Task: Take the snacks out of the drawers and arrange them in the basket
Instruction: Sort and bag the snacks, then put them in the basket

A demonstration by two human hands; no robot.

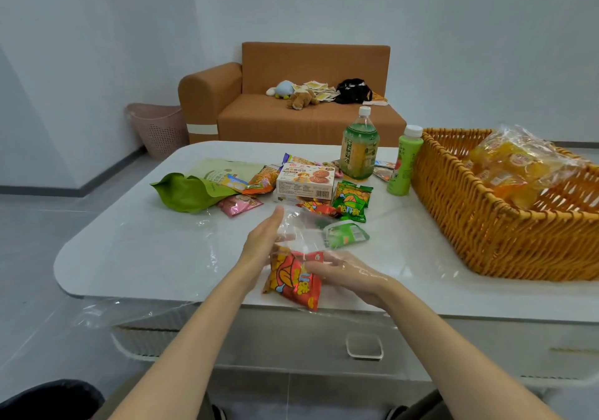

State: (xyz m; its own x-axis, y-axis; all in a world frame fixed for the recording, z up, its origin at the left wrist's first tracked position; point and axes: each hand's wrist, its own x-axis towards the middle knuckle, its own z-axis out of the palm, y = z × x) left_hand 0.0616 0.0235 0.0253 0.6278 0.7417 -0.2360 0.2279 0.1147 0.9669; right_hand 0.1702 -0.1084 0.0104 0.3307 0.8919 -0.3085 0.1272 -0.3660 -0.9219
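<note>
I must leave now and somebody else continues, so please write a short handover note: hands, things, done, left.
Left hand open, flat beside the red snack packet at the table near edge. Right hand touches that packet; grip unclear.
Done: one bag of yellow packs lies in the basket.
Left: cookie box, green packets, big bottle, small bottle and other snacks on the table, outside the basket.

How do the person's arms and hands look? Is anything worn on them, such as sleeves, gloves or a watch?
The left arm and right arm are bare down to the picture's edge; no sleeve shows. The left hand and right hand wear no gloves, and neither wrist carries a watch or bracelet. The fingers are too blurred to check for rings.
</note>
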